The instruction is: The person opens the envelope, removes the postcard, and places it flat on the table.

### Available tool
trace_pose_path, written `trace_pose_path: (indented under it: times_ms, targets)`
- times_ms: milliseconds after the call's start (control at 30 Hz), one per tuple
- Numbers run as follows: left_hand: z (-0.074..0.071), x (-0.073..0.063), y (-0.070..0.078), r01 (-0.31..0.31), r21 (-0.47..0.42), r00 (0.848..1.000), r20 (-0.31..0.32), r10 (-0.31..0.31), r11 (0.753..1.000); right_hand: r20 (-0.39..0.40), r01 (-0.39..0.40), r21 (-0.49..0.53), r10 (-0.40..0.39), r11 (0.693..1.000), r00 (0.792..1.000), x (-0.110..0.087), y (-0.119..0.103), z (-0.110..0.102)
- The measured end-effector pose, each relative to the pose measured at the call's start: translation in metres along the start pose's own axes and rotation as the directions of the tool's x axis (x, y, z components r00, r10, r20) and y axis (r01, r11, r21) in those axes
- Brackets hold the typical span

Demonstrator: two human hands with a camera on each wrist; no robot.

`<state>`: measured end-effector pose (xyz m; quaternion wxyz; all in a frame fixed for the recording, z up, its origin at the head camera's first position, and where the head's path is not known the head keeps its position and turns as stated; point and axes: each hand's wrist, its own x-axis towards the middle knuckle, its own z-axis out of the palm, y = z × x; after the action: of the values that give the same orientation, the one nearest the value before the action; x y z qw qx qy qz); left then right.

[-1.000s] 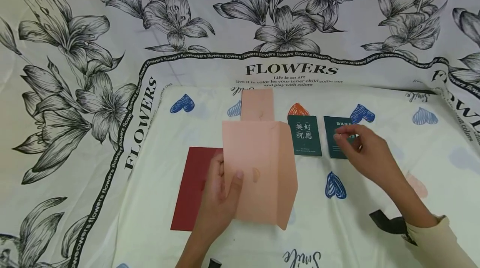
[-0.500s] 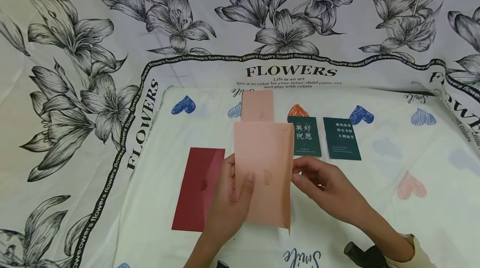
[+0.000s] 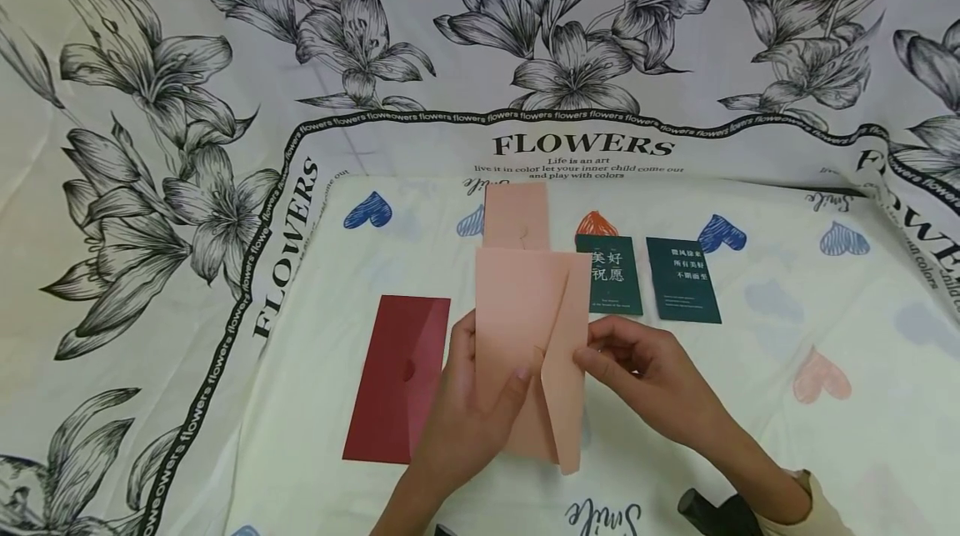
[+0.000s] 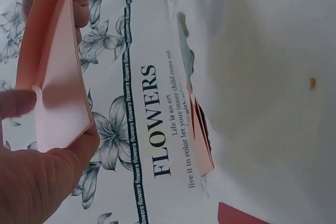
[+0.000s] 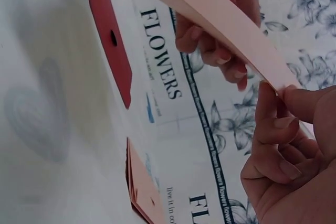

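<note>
Head view: the left hand (image 3: 480, 419) grips the lower left part of an oblong pale pink paper envelope (image 3: 517, 311), thumb across its front face, while the right hand (image 3: 652, 378) pinches the long right edge between thumb and forefinger. Along that edge a pointed pink paper flap (image 3: 566, 378) is folded partway over the face; the left wrist view shows it standing at an angle to the face. Both wrist views show the envelope held up off the surface. Just past its top end lies another oblong pale pink paper piece (image 3: 516, 215). Left of the left hand lies a dark red rectangular paper envelope (image 3: 390, 378). Beyond the right hand lie two dark green rectangular cards with white characters, the nearer one (image 3: 618, 278) partly hidden by the held envelope, the other (image 3: 682, 278) just beside it. All rest on a white cloth printed with hearts (image 3: 750, 444).
</note>
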<state>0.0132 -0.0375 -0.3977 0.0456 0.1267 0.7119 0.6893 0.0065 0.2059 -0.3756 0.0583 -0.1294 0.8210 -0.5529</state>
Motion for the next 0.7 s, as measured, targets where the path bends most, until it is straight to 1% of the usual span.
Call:
trace_pose_path:
  times_ms: [133, 233, 400, 633, 700]
  targets:
    - [-0.0004, -0.0015, -0.0022, 0.022, 0.042, 1.000, 0.006, -0.023, 0.999, -0.001, -0.007, 0.007, 0.007, 1.000, 1.000, -0.0002, -0.0001, 0.0009]
    - [-0.0008, -0.0021, -0.0046, 0.021, 0.079, 1.000, -0.004, -0.020, 0.997, 0.009, -0.011, 0.022, 0.010, 1.000, 1.000, -0.0011, -0.0004, 0.0020]
    - [-0.0017, -0.0016, -0.0081, -0.022, 0.131, 1.000, -0.014, 0.024, 0.991, 0.018, 0.012, 0.031, -0.013, 0.999, 1.000, -0.0013, -0.0009, 0.0035]
    - [-0.0047, -0.0009, -0.0084, -0.115, 0.132, 0.993, 0.014, 0.114, 0.984, 0.007, 0.026, 0.013, -0.026, 1.000, 1.000, -0.0009, 0.0010, 0.0039]
    - [-0.0050, -0.0011, -0.0084, -0.121, 0.133, 0.993, 0.015, 0.120, 0.984, 0.008, 0.028, 0.013, -0.028, 1.000, 1.000, -0.0010, 0.0014, 0.0039]
